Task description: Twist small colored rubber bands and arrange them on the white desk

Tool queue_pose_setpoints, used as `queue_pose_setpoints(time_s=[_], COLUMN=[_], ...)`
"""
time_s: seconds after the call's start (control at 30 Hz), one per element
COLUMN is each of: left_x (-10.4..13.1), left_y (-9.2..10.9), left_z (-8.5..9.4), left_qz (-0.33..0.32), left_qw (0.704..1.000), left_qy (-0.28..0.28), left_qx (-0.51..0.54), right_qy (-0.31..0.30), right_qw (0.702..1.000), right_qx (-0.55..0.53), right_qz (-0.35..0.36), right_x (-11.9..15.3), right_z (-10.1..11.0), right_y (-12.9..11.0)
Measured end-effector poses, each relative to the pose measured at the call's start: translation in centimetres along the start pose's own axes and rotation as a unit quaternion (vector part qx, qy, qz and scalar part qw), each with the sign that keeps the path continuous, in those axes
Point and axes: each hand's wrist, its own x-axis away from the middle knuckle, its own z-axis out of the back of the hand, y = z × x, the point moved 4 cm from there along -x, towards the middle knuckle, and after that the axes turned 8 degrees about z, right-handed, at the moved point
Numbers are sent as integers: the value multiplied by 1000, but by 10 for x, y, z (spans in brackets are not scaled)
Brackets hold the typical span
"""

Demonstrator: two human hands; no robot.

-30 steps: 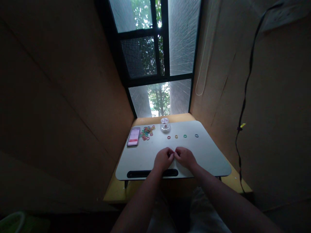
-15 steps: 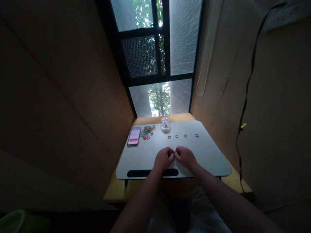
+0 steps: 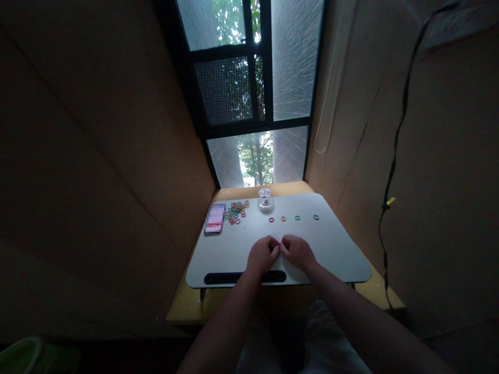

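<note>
Inside the near edge of the white table (image 3: 224, 252), the left hand (image 3: 262, 254) and right hand (image 3: 298, 252) curl with fingertips together; I cannot tell what they pinch. Beyond them a red ring (image 3: 271, 222), yellow ring (image 3: 283, 221), green ring (image 3: 297, 219) and blue ring (image 3: 316, 219) line up toward the right edge. A ring pile (image 3: 236, 211) lies near the far left corner, beside a phone (image 3: 214, 219).

We see a white tabletop (image 3: 226, 254), one red ring (image 3: 272, 222), one yellow ring (image 3: 283, 221), one green ring (image 3: 297, 219), one dark blue ring (image 3: 316, 219); the ring pile (image 3: 237, 210) is multicoloured.
</note>
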Motion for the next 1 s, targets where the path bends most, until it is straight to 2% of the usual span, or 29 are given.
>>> queue_pose_setpoints(time_s=[1.0], left_x=[1], left_y=[5], left_z=[3], left_qz=[9], left_qw=[1000], left_qy=[-8], left_qx=[-5], right_qy=[2], right_qw=[1000], right_qx=[1], right_qz=[5], right_x=[0], right_z=[0], right_y=[0])
